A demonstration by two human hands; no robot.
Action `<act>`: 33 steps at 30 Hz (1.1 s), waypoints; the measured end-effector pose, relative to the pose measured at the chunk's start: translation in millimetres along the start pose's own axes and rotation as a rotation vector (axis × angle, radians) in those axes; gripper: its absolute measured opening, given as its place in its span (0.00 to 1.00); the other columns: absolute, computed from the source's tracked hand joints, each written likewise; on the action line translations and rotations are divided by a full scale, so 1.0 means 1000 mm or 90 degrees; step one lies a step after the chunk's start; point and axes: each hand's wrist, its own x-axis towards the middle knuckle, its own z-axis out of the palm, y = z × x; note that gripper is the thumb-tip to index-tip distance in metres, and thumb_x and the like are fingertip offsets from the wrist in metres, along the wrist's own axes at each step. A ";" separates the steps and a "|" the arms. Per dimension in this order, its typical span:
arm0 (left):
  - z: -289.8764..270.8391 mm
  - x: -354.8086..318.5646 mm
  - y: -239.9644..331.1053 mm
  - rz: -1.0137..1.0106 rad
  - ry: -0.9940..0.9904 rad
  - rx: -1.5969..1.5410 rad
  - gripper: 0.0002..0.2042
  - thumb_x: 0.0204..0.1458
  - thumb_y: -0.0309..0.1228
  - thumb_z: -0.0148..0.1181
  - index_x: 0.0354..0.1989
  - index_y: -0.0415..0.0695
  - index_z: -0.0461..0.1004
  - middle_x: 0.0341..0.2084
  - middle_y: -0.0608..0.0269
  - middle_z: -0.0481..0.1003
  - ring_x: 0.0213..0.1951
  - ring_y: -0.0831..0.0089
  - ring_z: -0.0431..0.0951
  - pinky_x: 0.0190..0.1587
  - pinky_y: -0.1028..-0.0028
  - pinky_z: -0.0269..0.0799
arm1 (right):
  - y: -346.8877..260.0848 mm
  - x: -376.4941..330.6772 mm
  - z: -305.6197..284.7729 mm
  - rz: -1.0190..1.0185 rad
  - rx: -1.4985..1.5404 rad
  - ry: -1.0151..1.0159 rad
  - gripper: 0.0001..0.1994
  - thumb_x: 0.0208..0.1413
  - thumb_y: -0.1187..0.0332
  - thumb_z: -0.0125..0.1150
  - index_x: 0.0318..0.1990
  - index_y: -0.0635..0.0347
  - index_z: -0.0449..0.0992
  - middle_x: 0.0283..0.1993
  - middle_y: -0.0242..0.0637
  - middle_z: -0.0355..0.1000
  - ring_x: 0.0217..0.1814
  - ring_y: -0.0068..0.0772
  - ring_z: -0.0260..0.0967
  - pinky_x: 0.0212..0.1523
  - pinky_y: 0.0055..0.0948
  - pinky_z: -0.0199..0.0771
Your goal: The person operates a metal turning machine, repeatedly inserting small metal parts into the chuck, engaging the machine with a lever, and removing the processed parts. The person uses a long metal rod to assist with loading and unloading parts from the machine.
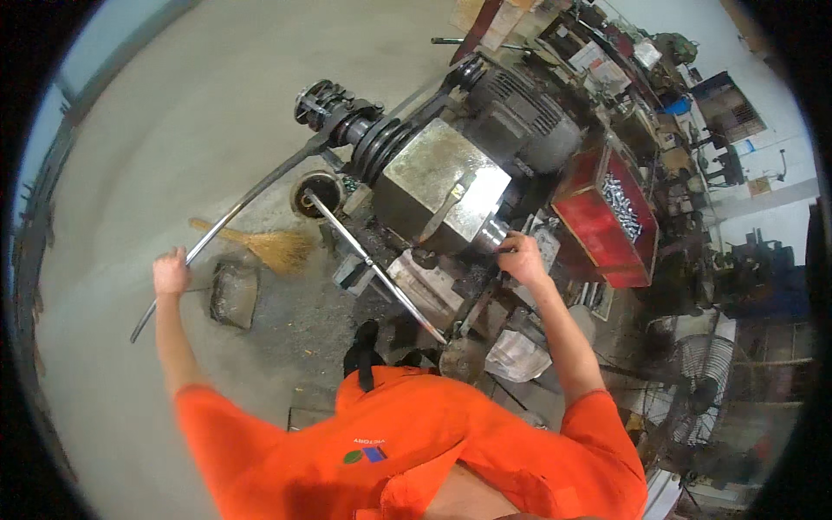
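Note:
My left hand (pixel 171 270) is wrapped around a long steel lever bar (pixel 247 201), which runs up to the pulley end of a belt-driven machine. At the opposite end, my right hand (pixel 522 257) has its fingers closed at the round metal spindle nose (pixel 490 232); whatever they pinch is too small to make out. Between my hands stands the machine's boxy metal headstock (pixel 420 169). A flat brush (pixel 450 206) lies on its top. Below it, a second steel rod (pixel 364 256) slants down toward my feet.
A dark electric motor (pixel 524 121) sits behind the headstock. On the right stands a red box (pixel 582 218) holding many small metal parts. A straw broom (pixel 273 247) and a dustpan (pixel 234 296) lie on the floor at left. A fan (pixel 700 387) stands at lower right.

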 end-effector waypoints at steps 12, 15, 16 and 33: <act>0.021 0.013 0.230 -0.257 0.009 -0.563 0.16 0.45 0.32 0.56 0.40 0.35 0.71 0.30 0.49 0.75 0.34 0.60 0.75 0.38 0.67 0.70 | -0.019 -0.093 -0.020 -0.143 -0.063 0.245 0.15 0.28 0.74 0.57 0.31 0.60 0.75 0.43 0.43 0.70 0.41 0.48 0.66 0.41 0.37 0.69; 0.106 0.004 0.318 -0.056 -0.382 -0.514 0.18 0.43 0.39 0.58 0.40 0.41 0.71 0.34 0.51 0.74 0.36 0.57 0.75 0.37 0.61 0.70 | -0.009 -0.146 -0.024 0.055 -0.039 0.227 0.14 0.28 0.73 0.57 0.31 0.60 0.76 0.42 0.43 0.71 0.42 0.47 0.67 0.42 0.37 0.69; 0.143 -0.008 0.332 0.134 -0.279 -0.322 0.18 0.43 0.41 0.58 0.39 0.43 0.71 0.35 0.53 0.74 0.37 0.56 0.75 0.37 0.60 0.71 | -0.006 -0.158 -0.028 0.079 -0.036 0.224 0.14 0.29 0.73 0.57 0.31 0.60 0.76 0.42 0.43 0.71 0.43 0.47 0.67 0.43 0.36 0.69; -0.013 0.037 0.292 0.001 -0.371 -0.482 0.20 0.49 0.37 0.56 0.49 0.40 0.68 0.28 0.53 0.76 0.24 0.66 0.77 0.30 0.69 0.72 | 0.263 -0.494 -0.048 0.968 -0.220 -0.085 0.35 0.36 0.65 0.63 0.57 0.56 0.61 0.51 0.46 0.67 0.54 0.45 0.64 0.53 0.37 0.65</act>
